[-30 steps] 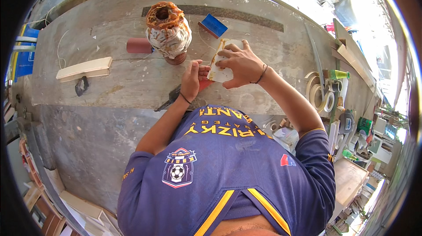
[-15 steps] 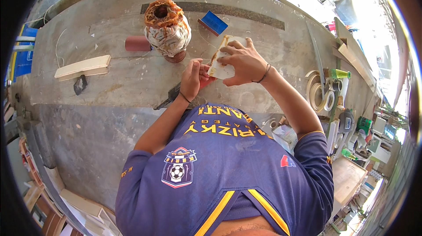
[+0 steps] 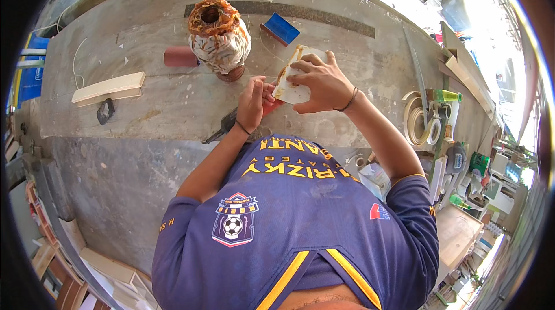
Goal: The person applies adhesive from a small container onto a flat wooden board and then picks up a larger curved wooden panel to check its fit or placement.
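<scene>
In my right hand (image 3: 324, 83) is a small white board (image 3: 284, 91), its fingers spread over the upper face and the thumb at the near edge. Brown, sticky-looking smears run along the board's left side. My left hand (image 3: 251, 106) is curled beside the board's lower left corner; whatever its fingertips pinch is too small to make out. Below that hand lies a red and black tool (image 3: 229, 120), partly covered by the wrist. Farther off stands a vase-like piece (image 3: 219, 47), whitish and wrinkled in the middle, with a rough amber-brown rim around a dark opening.
A dark red cylinder (image 3: 180, 56) lies left of the vase-like piece, and a curved blue piece (image 3: 281, 28) lies right of it. Pale wooden strips (image 3: 110, 88) and a black lump (image 3: 106, 112) are at left. Tape rolls (image 3: 415, 125) and a green bottle (image 3: 448, 96) sit at right.
My right hand and the board have shifted very slightly. My left hand stays in almost the same place.
</scene>
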Action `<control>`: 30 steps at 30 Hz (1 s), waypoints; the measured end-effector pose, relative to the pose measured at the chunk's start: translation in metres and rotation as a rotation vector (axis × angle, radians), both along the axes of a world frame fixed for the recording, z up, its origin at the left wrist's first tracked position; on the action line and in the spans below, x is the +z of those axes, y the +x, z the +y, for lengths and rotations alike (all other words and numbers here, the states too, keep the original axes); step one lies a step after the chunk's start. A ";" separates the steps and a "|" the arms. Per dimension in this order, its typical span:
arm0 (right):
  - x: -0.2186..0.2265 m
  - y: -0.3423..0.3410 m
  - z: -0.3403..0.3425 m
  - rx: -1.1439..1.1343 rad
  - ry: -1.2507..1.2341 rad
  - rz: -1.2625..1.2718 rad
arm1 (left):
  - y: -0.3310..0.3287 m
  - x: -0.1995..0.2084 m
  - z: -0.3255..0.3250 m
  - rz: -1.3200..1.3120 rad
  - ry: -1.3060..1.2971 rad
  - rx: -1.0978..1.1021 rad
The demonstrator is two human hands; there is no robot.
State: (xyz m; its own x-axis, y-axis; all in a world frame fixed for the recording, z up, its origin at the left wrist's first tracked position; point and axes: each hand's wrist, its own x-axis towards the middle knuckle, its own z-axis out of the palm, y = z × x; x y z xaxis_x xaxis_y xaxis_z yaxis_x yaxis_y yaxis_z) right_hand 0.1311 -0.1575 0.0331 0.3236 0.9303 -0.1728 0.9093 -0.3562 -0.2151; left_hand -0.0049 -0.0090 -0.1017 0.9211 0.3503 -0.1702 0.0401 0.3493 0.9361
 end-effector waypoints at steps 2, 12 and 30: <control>-0.008 -0.001 0.002 -0.006 0.002 -0.017 | 0.000 0.001 0.000 0.004 0.001 -0.002; 0.011 -0.002 0.001 -0.031 -0.108 0.036 | 0.000 -0.003 0.002 -0.013 -0.012 0.001; 0.005 -0.004 0.008 -0.016 -0.068 0.017 | 0.000 -0.002 0.000 -0.001 0.011 0.005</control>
